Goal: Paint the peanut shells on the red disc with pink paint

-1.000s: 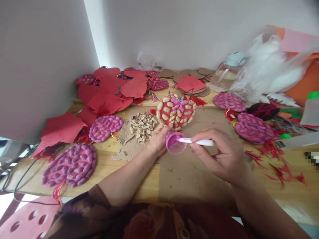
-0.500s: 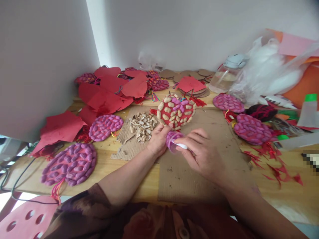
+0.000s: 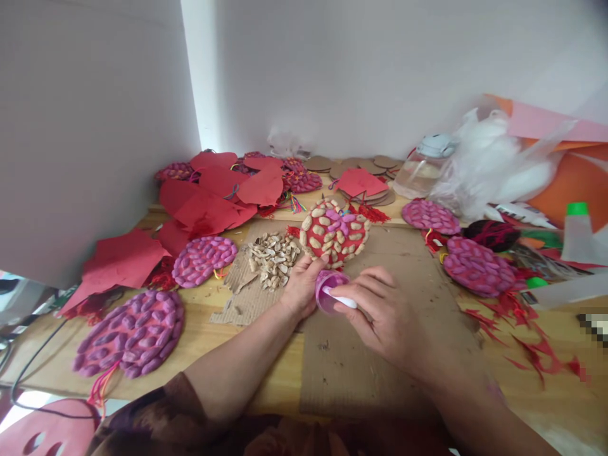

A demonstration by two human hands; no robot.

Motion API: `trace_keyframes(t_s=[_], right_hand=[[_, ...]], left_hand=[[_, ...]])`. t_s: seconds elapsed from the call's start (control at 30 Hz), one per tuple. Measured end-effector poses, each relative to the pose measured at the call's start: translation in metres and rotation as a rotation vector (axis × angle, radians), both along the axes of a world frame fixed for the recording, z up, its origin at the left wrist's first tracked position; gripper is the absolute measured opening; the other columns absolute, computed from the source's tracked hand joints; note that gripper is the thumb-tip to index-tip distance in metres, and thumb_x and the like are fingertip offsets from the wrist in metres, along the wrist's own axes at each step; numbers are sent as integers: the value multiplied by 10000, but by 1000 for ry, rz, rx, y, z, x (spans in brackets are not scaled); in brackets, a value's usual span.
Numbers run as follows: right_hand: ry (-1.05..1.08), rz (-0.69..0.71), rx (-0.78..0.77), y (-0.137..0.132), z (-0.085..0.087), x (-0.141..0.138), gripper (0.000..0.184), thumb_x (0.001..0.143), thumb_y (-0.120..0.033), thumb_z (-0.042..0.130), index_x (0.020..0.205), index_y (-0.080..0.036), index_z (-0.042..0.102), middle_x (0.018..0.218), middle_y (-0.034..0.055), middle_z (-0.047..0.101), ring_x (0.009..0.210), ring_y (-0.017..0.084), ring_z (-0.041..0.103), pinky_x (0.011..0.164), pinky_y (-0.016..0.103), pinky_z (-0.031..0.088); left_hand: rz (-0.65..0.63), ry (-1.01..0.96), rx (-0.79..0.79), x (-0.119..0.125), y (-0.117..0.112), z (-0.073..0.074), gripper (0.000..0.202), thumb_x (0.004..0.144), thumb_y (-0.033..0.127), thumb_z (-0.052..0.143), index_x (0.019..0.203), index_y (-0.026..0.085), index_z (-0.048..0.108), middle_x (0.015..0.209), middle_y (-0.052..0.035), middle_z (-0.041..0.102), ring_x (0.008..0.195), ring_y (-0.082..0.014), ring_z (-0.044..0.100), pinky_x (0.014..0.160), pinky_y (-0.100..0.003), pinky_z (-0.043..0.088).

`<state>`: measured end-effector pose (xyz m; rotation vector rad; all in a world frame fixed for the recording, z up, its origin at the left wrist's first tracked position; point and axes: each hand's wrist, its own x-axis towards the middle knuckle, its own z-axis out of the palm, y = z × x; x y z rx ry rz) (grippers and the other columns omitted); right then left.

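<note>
My left hand (image 3: 299, 285) grips a small pink paint cup (image 3: 329, 289) tilted toward my right hand. My right hand (image 3: 380, 313) is closed on a white brush handle (image 3: 344, 301) whose tip sits inside the cup. Just beyond the cup lies a red disc covered with peanut shells (image 3: 335, 231), a few of them painted purple. Both hands hover over a brown cardboard sheet (image 3: 389, 354) on the wooden table (image 3: 266, 380).
A pile of loose peanut shells (image 3: 273, 252) lies left of the disc. Purple-painted shell discs (image 3: 128, 329) (image 3: 203, 259) (image 3: 477, 266) and red paper pieces (image 3: 213, 196) surround the work area. A clear jar (image 3: 420, 168), a white plastic bag (image 3: 494, 161) and a green-capped bottle (image 3: 577, 234) stand at right.
My right hand moved left toward the cup, and the brush now points down into it with most of its handle hidden. The camera tilted, shifting the scene lower.
</note>
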<state>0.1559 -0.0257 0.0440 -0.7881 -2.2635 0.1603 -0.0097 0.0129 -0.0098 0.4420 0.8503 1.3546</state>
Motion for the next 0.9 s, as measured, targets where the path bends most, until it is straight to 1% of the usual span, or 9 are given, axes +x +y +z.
trace_keyframes(t_s=[0.1,0.17,0.23,0.37,0.47,0.57,0.67,0.8,0.9], right_hand=[[95,-3,-26,-2,10,6,170,999,-147,644,1140,-226,698,939,13,761,869,182,609,816,348,503],[95,-22,-130,-4,14,11,179,1020,-171,624,1168,-245,694,986,13,764,897,170,655,811,323,524],[66,-25,-212,-5,15,14,166,1040,-202,597,1162,-256,696,991,15,756,904,164,685,799,309,536],[86,-9,-273,-6,16,15,193,1044,-212,585,1191,-280,689,1025,5,756,934,152,712,825,291,549],[90,9,-321,-6,18,14,164,1054,-229,563,1133,-276,699,1000,-2,762,909,145,719,816,279,556],[173,-49,-385,-7,17,19,161,1060,-252,561,1160,-281,685,934,-12,752,784,129,697,691,246,544],[220,-102,-486,-7,14,26,121,1045,-295,607,1137,-275,683,778,-34,680,610,116,608,493,226,441],[355,-160,-420,-2,14,35,66,1003,-329,682,1019,-266,697,670,-48,590,495,102,471,415,253,315],[507,-249,-273,3,17,38,73,1002,-342,686,1011,-277,719,696,-26,630,532,121,517,447,270,364]], left_hand=[[-19,2,3,0,0,1,505,583,433,1006,807,191,623,694,18,699,590,-138,652,604,-261,522],[-29,-3,11,0,0,1,493,598,432,1000,827,186,639,710,9,714,586,-139,656,624,-273,541],[-24,-6,20,0,0,1,486,605,434,998,840,182,655,710,6,720,578,-138,659,626,-274,548],[-31,-12,25,1,0,1,499,607,447,999,886,179,684,743,-5,747,574,-140,670,616,-270,554],[-41,-13,27,1,0,1,526,590,455,1007,906,179,690,752,-13,755,566,-147,671,598,-272,549],[-44,-6,21,1,-1,0,516,598,457,1002,884,181,672,745,-16,745,558,-155,671,593,-288,553],[-46,-1,17,1,0,-2,508,596,454,999,859,186,657,726,-9,729,547,-159,668,584,-293,549],[-32,2,12,2,1,-3,508,571,448,1008,848,190,669,712,3,713,555,-153,652,597,-295,548],[-48,19,29,2,0,-2,493,580,456,1007,851,187,695,706,4,709,570,-140,639,623,-288,545]])
